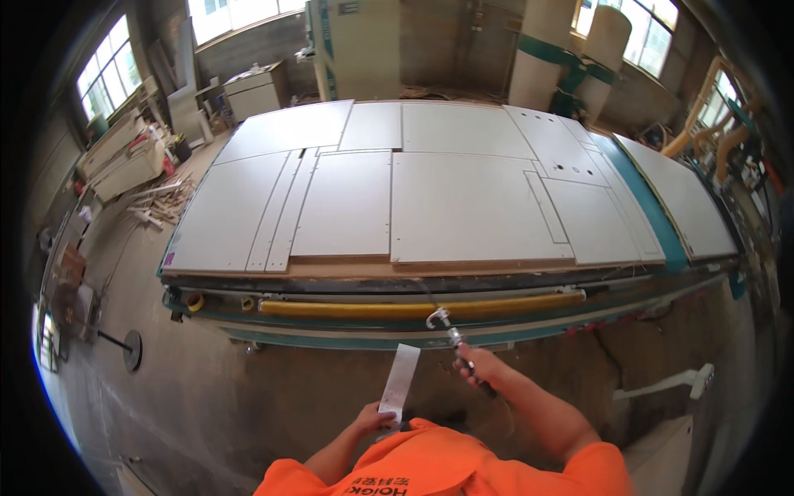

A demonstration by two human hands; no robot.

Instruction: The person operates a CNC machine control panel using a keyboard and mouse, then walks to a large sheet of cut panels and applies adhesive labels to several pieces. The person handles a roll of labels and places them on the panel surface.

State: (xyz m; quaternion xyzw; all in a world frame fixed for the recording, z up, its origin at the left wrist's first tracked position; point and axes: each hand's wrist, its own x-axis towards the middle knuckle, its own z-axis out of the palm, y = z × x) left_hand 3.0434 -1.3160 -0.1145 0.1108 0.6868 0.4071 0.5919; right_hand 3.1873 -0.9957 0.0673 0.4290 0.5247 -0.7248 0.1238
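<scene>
My left hand is closed on the lower end of a white paper strip, which stands up in front of my orange shirt. My right hand is wrapped round the dark handle of a tool with a silver metal neck and a hook-shaped end; its exact kind does not show. The hook end is at the near edge of a large table, in front of a long yellow roller. Cut white panels lie close together on a brown board on the table, several with small drilled holes.
Two tape rolls, one of them yellow, sit on the table's near ledge at left. Beyond a teal strip lies another white panel. Wood scraps and a round-based stand are on the left floor. A tall machine stands behind.
</scene>
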